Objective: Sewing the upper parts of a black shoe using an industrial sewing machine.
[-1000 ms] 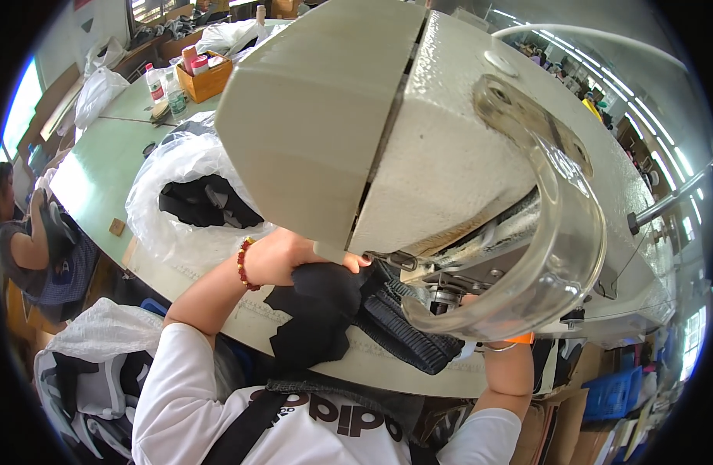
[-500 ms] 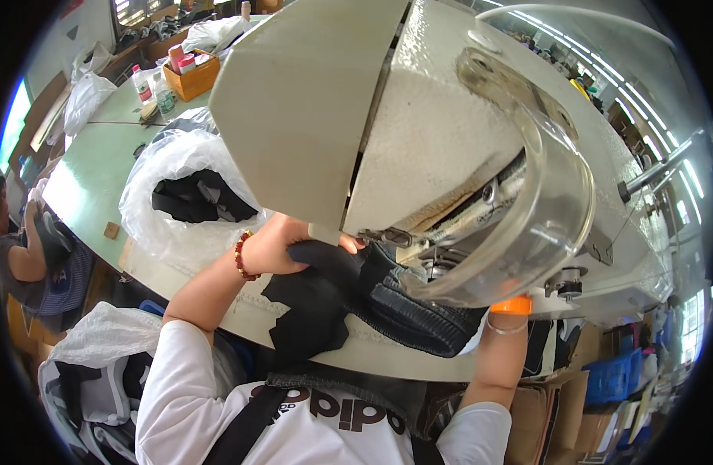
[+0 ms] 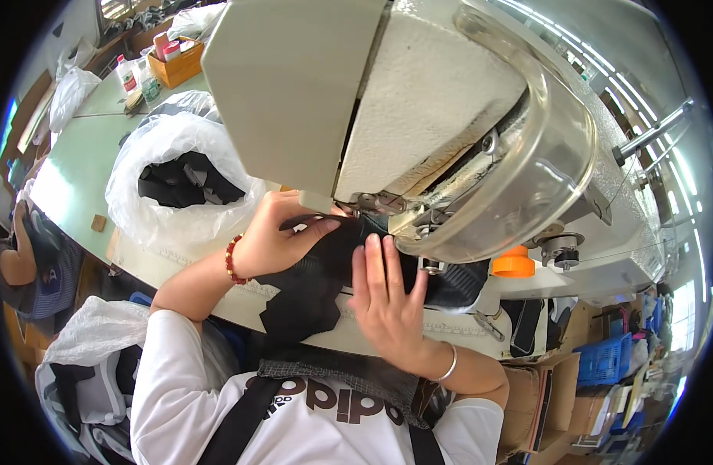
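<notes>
Under the head of a large cream sewing machine (image 3: 294,93) lies a black fabric piece (image 3: 302,302), soft and jagged-edged on its near side. Its right part (image 3: 461,287) looks ribbed and glossy. My left hand (image 3: 283,232) pinches the fabric's upper edge between thumb and fingers, just left of the presser area; a beaded bracelet circles that wrist. My right hand (image 3: 391,302) rests flat on the fabric, fingers stretched out and pointing toward the needle area. A clear curved guard (image 3: 561,163) partly covers that area, so the needle itself is hidden.
Left of the machine stands a white plastic bag (image 3: 124,198) of dark pieces. Bottles (image 3: 149,87) and a wooden box (image 3: 178,66) sit on the green table (image 3: 85,155). An orange cap (image 3: 513,262) is beside the guard. Cardboard boxes (image 3: 527,403) stand lower right; another person (image 3: 15,256) sits far left.
My right hand has come from the machine's right side, behind the guard, onto the fabric, fingers flat. My left hand still grips the fabric, its edge now nearer the presser. The view has shifted slightly.
</notes>
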A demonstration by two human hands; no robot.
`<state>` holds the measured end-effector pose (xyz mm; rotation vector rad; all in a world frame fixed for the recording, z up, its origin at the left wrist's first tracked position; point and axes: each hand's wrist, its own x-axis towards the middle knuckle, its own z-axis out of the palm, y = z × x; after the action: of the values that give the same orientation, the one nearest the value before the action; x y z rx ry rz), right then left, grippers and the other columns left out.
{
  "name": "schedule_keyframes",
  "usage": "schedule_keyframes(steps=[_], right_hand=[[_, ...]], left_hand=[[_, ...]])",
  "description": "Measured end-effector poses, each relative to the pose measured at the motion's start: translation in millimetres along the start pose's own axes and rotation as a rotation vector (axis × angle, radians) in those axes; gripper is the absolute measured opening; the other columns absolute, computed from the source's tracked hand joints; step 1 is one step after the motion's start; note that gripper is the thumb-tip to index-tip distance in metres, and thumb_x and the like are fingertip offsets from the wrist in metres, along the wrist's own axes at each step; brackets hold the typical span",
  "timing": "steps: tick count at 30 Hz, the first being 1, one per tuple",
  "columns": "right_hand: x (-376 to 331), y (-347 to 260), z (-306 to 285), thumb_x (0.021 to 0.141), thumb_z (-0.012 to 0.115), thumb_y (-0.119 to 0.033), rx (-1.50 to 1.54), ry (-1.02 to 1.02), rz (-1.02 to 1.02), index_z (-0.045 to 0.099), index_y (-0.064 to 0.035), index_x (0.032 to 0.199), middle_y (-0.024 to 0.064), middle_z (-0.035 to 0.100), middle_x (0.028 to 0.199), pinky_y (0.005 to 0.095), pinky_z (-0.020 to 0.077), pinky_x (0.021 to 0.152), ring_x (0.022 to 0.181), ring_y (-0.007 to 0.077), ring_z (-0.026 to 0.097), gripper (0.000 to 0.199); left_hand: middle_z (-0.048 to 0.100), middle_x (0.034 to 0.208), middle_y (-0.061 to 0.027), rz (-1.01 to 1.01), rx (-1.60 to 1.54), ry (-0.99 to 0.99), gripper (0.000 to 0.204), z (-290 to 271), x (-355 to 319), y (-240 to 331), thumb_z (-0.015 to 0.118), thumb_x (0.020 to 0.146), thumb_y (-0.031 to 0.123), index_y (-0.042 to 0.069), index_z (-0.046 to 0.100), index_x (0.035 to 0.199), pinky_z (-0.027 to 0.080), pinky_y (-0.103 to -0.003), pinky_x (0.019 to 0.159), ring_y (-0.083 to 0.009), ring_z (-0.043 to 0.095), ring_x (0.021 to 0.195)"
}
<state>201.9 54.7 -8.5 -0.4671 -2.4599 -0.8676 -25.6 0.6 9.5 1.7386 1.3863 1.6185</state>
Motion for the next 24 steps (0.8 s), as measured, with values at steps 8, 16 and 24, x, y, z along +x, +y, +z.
schedule_keyframes(steps=[8,16,24], right_hand=[[5,50,15,0.081,0.072,-0.01,0.218,0.125,-0.109,0.063,-0.0123,0.089,0.0083,0.071,0.13,0.0334,0.0553,0.074,0.093,0.0209,0.073,0.012],[9,65,-4,0.078,0.071,-0.008,0.349,-0.031,-0.145,0.054,-0.0089,0.077,0.005,0.072,0.138,0.0333,0.0574,0.076,0.094,0.0177,0.073,0.017],[14,52,-7,0.077,0.07,-0.007,0.326,0.009,-0.119,0.055,-0.009,0.077,0.0075,0.075,0.131,0.035,0.0579,0.078,0.105,0.0232,0.075,0.016]], left_hand=[[0.078,0.115,-0.0166,0.206,0.169,-0.188,0.043,-11,4,-23,0.061,0.073,-0.017,0.0,0.078,0.109,0.056,-0.04,0.102,-0.0308,0.074,0.114],[0.079,0.112,-0.0179,-0.003,-0.35,-0.265,0.053,-29,18,-27,0.05,0.069,-0.026,-0.003,0.077,0.108,0.057,-0.045,0.103,-0.0346,0.074,0.117],[0.079,0.112,-0.0167,0.153,-0.146,-0.31,0.042,-29,22,-20,0.055,0.077,-0.019,-0.001,0.078,0.107,0.057,-0.044,0.102,-0.0335,0.074,0.115]])
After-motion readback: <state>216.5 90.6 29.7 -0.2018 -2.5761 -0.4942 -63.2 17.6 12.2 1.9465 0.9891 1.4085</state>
